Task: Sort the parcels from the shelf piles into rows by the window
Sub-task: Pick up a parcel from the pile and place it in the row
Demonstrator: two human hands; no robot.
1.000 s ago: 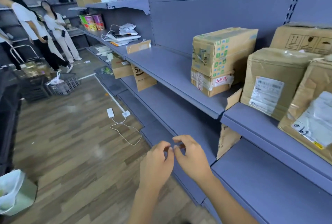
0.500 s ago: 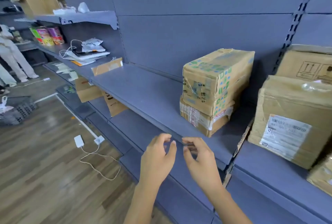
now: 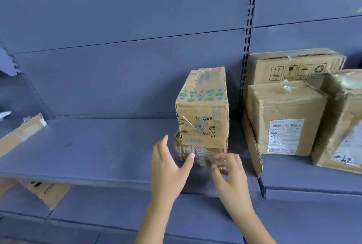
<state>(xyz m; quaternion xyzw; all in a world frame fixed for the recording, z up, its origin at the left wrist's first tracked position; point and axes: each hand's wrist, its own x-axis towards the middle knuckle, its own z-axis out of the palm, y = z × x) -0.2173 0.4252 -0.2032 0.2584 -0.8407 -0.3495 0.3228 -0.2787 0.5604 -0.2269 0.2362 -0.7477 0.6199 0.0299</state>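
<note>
A worn cardboard parcel with green and blue marks (image 3: pixel 202 110) sits on top of a flatter taped parcel (image 3: pixel 197 154) on the grey shelf (image 3: pixel 88 153). My left hand (image 3: pixel 169 169) is spread open just in front of the flat parcel's left corner, thumb against its front face. Just before that parcel's right end, my right hand (image 3: pixel 228 173) hovers with fingers curled and apart, blurred. Neither hand holds anything.
In the bay to the right stand a labelled brown parcel (image 3: pixel 284 120), a box with handling symbols (image 3: pixel 293 67) behind it, and another labelled parcel (image 3: pixel 342 126) at the frame edge. A cardboard divider (image 3: pixel 252 145) separates the bays. Flattened cardboard (image 3: pixel 21 132) lies at left; lower shelves run below.
The view has swung right and closer to the stacked parcels. Both hands have risen from below the shelf edge to the front of the bottom parcel, and the left hand has spread.
</note>
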